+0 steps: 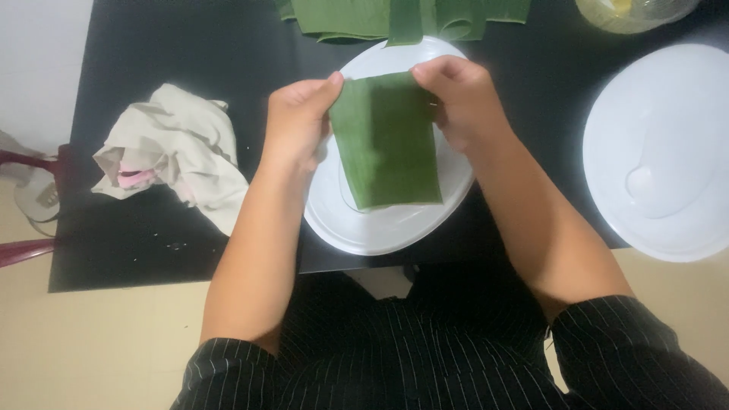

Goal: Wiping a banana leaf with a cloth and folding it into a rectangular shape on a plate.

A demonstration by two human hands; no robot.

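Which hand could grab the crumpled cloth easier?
The left hand, probably. The cloth lies on the black table on that same side, with nothing between them. The right hand is farther off, past the leaf and plate. Both hands pinch the leaf now, so one must let go.

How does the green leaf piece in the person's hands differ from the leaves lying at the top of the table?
The held leaf piece is one flat rectangle, gripped by both hands over the white plate. The leaf pile lies untouched on the black table, overlapping, with one narrow strip hanging down. Both are the same green.
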